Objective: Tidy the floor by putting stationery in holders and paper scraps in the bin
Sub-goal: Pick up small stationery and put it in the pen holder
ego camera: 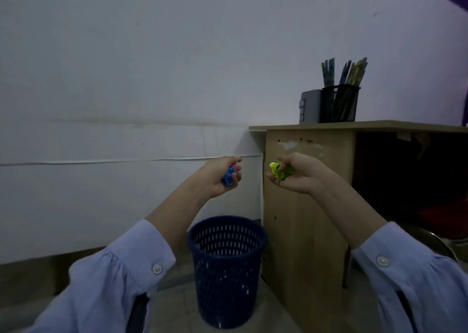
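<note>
Since both hands carry small coloured things and neither is over a container yet, the tidying looks part done at best. From the head camera, the black mesh holder (339, 108) on the desk (306, 218), far and to the right, already stands full of pencils (354, 71), with a grey box (310, 106) touching its left side; what that box holds cannot be seen. The dark blue bin (222, 284) stands on the floor (172, 307) near the middle, just beside the desk's left panel. Pale flecks show through its mesh low down, possibly scraps, though they are too small to tell. Only a strip of floor shows around the bin, so how much is left to pick up cannot be judged from here.

The left hand (219, 174) is raised above and beyond the bin, fingers curled round a blue-and-pink piece (229, 177), likely an eraser or sharpener. The right hand (297, 179) is held at like height in front of the desk's panel, palm up, thumb and fingers pinching a yellow-green piece (279, 171). Both forearms reach up and forward out of light blue sleeves (126, 269). What remains, I judge, is getting these pieces into a holder on the desk top, higher and farther right.
</note>
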The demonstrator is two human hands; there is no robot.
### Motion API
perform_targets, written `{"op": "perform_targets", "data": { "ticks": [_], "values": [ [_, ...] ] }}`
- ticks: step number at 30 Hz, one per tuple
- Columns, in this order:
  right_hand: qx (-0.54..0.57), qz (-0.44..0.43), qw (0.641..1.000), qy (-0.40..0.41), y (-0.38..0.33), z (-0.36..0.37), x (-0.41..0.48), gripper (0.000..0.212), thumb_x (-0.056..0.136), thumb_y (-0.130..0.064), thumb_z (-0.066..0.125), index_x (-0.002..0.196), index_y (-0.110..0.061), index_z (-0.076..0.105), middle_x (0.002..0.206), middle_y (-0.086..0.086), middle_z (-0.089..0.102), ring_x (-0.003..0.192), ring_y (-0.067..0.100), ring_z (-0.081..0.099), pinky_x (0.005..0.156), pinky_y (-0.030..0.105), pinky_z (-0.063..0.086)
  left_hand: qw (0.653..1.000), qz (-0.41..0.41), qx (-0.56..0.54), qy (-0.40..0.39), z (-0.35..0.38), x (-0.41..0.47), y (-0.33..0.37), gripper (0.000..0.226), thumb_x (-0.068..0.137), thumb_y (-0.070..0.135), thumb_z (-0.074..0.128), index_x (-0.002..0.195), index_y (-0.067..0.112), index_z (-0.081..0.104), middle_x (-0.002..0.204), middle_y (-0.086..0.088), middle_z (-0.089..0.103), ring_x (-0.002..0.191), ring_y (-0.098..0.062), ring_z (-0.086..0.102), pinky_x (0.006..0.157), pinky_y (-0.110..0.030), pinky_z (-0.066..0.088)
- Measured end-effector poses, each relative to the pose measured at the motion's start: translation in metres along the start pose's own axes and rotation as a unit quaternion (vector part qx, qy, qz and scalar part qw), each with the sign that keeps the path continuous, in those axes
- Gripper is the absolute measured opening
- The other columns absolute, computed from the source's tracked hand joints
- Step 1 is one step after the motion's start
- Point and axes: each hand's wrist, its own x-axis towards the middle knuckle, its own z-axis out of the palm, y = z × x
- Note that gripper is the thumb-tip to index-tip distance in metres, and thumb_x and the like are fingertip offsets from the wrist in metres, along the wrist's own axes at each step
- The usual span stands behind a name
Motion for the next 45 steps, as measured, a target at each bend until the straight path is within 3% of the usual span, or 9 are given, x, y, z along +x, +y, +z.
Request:
{"op": "perform_targets", "data": {
  "ticks": [3, 7, 15, 22, 28, 35, 38, 41, 45],
  "values": [
    [-0.004, -0.023, 1.000, 0.007, -0.020, -0.010, 0.000, 0.031, 0.095, 0.009, 0.029, 0.110, 0.001, 0.054, 0.129, 0.021, 0.037, 0.114, 0.031, 0.046, 0.093, 0.033, 0.042, 1.000, 0.022, 0.000, -0.006, 0.027, 0.013, 0.010, 0.014, 0.097, 0.019, 0.049, 0.094, 0.007, 0.055, 0.081, -0.006, 0.046, 0.062, -0.012, 0.045, 0.036, -0.011, 0.041],
    [-0.014, -0.040, 0.999, -0.002, -0.048, -0.022, 0.001, 0.045, 0.096, 0.010, 0.031, 0.138, -0.001, 0.041, 0.142, 0.023, 0.032, 0.126, 0.035, 0.042, 0.094, 0.038, 0.044, 0.998, 0.064, -0.003, -0.014, 0.064, 0.029, 0.027, 0.022, 0.099, 0.024, 0.043, 0.086, 0.009, 0.052, 0.076, -0.004, 0.043, 0.060, -0.011, 0.041, 0.040, -0.012, 0.038],
    [-0.065, -0.121, 0.990, 0.012, -0.123, -0.041, -0.006, 0.033, 0.095, 0.012, 0.040, 0.123, -0.003, 0.049, 0.108, 0.018, 0.047, 0.096, 0.028, 0.052, 0.081, 0.040, 0.047, 0.989, 0.131, -0.014, -0.059, 0.137, 0.075, 0.068, 0.022, 0.099, 0.026, 0.044, 0.105, 0.005, 0.047, 0.081, -0.005, 0.039, 0.062, -0.013, 0.035, 0.038, -0.015, 0.038],
    [-0.152, -0.192, 0.964, 0.105, -0.182, -0.064, 0.013, 0.036, 0.094, 0.015, 0.033, 0.123, -0.004, 0.043, 0.081, 0.010, 0.041, 0.063, 0.016, 0.040, 0.065, 0.032, 0.049, 0.976, 0.179, -0.022, -0.119, 0.197, 0.110, 0.091, 0.020, 0.100, 0.024, 0.042, 0.098, 0.005, 0.045, 0.077, -0.005, 0.039, 0.059, -0.013, 0.035, 0.050, -0.021, 0.037],
    [-0.213, -0.219, 0.935, 0.179, -0.222, -0.090, 0.056, 0.038, 0.099, 0.003, 0.028, 0.133, 0.004, 0.043, 0.116, 0.016, 0.035, 0.078, 0.025, 0.045, 0.084, 0.040, 0.052, 0.963, 0.230, 0.019, -0.140, 0.241, 0.154, 0.099, 0.020, 0.101, 0.025, 0.041, 0.106, 0.006, 0.041, 0.083, -0.003, 0.039, 0.061, -0.013, 0.034, 0.052, -0.024, 0.038],
    [-0.331, -0.285, 0.885, 0.162, -0.245, -0.093, 0.095, 0.016, 0.090, 0.015, 0.045, 0.092, 0.007, 0.059, 0.092, 0.017, 0.054, 0.076, 0.023, 0.054, 0.069, 0.032, 0.053, 0.943, 0.264, -0.034, -0.201, 0.268, 0.184, 0.114, 0.026, 0.095, 0.006, 0.031, 0.073, 0.011, 0.045, 0.067, -0.004, 0.037, 0.055, -0.015, 0.034, 0.051, -0.027, 0.030],
    [-0.353, -0.320, 0.858, 0.192, -0.252, -0.094, 0.114, 0.024, 0.085, 0.016, 0.054, 0.109, 0.015, 0.058, 0.097, 0.019, 0.056, 0.081, 0.024, 0.056, 0.066, 0.029, 0.055, 0.933, 0.280, -0.059, -0.218, 0.279, 0.198, 0.120, 0.030, 0.086, -0.002, 0.028, 0.073, 0.010, 0.052, 0.070, -0.003, 0.040, 0.060, -0.015, 0.036, 0.056, -0.026, 0.033],
    [-0.366, -0.349, 0.836, 0.215, -0.255, -0.096, 0.130, 0.037, 0.081, 0.013, 0.063, 0.117, 0.010, 0.055, 0.100, 0.016, 0.056, 0.089, 0.027, 0.058, 0.064, 0.030, 0.057, 0.925, 0.318, -0.032, -0.205, 0.288, 0.212, 0.121, 0.032, 0.086, -0.007, 0.027, 0.085, 0.007, 0.057, 0.077, -0.002, 0.044, 0.067, -0.009, 0.046, 0.061, -0.020, 0.038],
    [-0.446, -0.365, 0.780, 0.243, -0.257, -0.099, 0.143, 0.038, 0.081, 0.006, 0.066, 0.118, -0.002, 0.060, 0.106, 0.012, 0.060, 0.090, 0.026, 0.063, 0.082, 0.040, 0.059, 0.905, 0.374, 0.072, -0.189, 0.294, 0.222, 0.117, 0.044, 0.087, -0.011, 0.027, 0.123, 0.003, 0.048, 0.075, -0.005, 0.044, 0.045, 0.001, 0.055, 0.049, -0.013, 0.043]
  ]
}}
